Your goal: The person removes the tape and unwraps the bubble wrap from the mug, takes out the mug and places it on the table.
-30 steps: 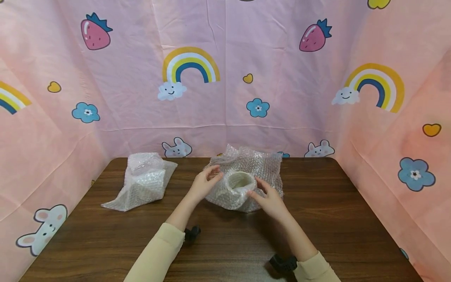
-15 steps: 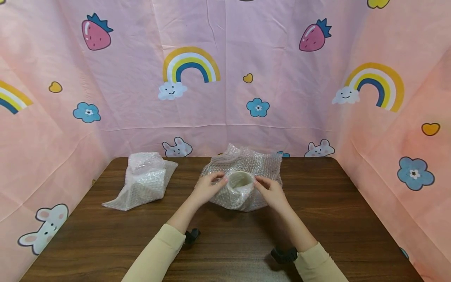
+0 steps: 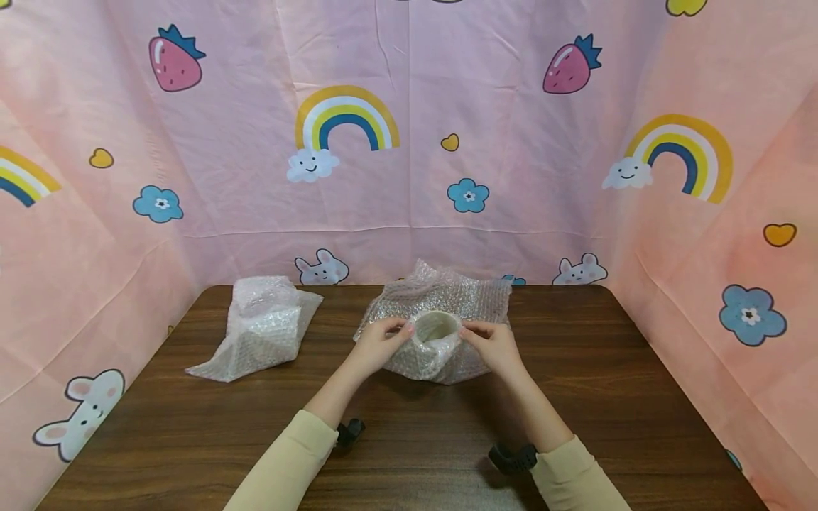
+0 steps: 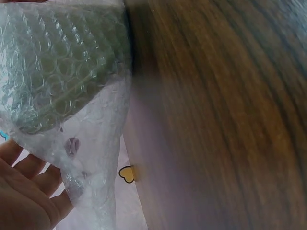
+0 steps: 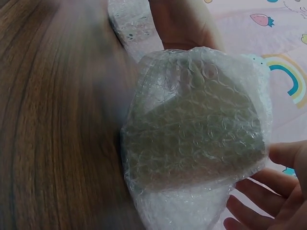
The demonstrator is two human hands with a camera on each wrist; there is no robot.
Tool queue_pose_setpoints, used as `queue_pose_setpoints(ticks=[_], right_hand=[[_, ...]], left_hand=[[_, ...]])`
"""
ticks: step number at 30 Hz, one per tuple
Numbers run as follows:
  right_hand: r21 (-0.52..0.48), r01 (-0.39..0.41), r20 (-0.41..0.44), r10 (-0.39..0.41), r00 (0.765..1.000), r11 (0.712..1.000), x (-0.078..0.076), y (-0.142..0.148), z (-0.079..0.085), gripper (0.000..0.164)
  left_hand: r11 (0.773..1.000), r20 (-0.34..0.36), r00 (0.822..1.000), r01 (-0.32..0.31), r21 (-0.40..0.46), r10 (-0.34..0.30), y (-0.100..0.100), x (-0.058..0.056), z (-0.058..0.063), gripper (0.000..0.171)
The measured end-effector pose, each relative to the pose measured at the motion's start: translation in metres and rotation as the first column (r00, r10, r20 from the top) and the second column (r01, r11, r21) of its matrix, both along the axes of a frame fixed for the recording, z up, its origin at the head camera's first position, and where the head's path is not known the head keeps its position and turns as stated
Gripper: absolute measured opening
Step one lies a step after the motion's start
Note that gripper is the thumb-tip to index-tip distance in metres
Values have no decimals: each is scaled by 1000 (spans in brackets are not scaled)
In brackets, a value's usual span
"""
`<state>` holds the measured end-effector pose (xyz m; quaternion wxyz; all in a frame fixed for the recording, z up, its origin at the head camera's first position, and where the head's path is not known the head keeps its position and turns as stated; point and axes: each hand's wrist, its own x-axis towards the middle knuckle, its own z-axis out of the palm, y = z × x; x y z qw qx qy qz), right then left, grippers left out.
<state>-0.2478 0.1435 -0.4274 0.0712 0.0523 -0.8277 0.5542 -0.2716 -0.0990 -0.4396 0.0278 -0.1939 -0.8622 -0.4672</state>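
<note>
A pale, round-mouthed vessel (image 3: 437, 326) stands mouth up near the back of the table, wrapped around its sides in clear bubble wrap (image 3: 476, 294). Through the wrap its sides look greenish and slanted in the right wrist view. At the left of the mouth, my left hand (image 3: 375, 348) pinches the wrap between thumb and fingers. My right hand (image 3: 498, 348) pinches it on the opposite side, its thumb (image 5: 283, 154) on the near face and the other fingers behind. The wrap hides the vessel's base.
A separate bundle of bubble wrap (image 3: 262, 326) lies at the back left of the dark wooden table (image 3: 409, 454). Pink printed cloth (image 3: 409, 184) hangs behind and along both sides. Black wrist cameras (image 3: 513, 460) sit below the forearms.
My left hand has come in from above the wrap's left side to the vessel's mouth. My right hand has shifted slightly at the right edge. The vessel stays in place.
</note>
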Motion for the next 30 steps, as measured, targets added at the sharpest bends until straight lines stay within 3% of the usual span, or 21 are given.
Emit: queue_pose_setpoints(ticks=[11,18,25,30], right_hand=[[-27,102,28,-101,994,994,2,-4,3,16],[-69,134,-28,-136,990,989,4,-7,2,10],[-132,129,-63,-139,988,983,5,-8,-1,9],[-162,110,-89,-126,988,981,7,-7,-4,9]], left_hand=[[999,-22,1000,-20,-31,19,1,3,2,34],[998,-67,996,-54,-31,52,3,7,6,30],[997,-169,983,-79,1,78,3,8,4,20],[995,-203,974,-91,42,97,3,10,3,16]])
